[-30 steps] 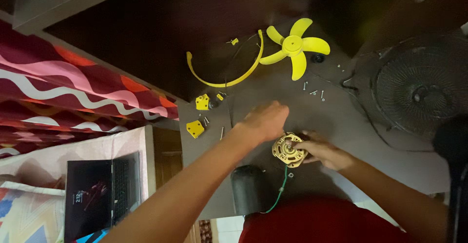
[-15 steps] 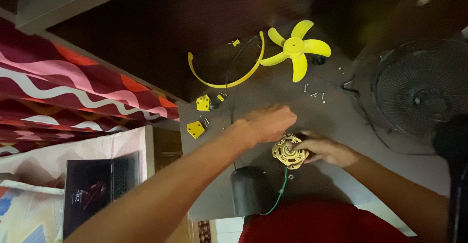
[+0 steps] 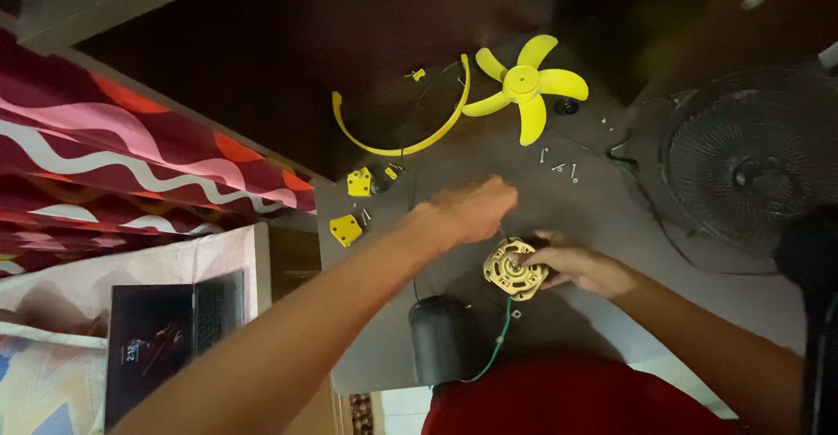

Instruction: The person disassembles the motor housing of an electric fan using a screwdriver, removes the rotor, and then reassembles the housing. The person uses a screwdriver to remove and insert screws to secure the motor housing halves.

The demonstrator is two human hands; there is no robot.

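Gripping the yellow fan motor (image 3: pixel 515 269) on the grey table (image 3: pixel 594 199), right hand (image 3: pixel 580 265) with fingers closed around its right edge, same hold as a second ago. Left hand (image 3: pixel 471 208) stretched flat just above and left of it, fingers loosely together, holding nothing, barely shifted leftward since. Green wire (image 3: pixel 496 341) trailing down toward the black housing (image 3: pixel 441 335). Yellow fan blade (image 3: pixel 524 82), curved yellow ring (image 3: pixel 401 143), loose screws (image 3: pixel 559 166) lying untouched beyond. Suggesting steadying rather than progress.
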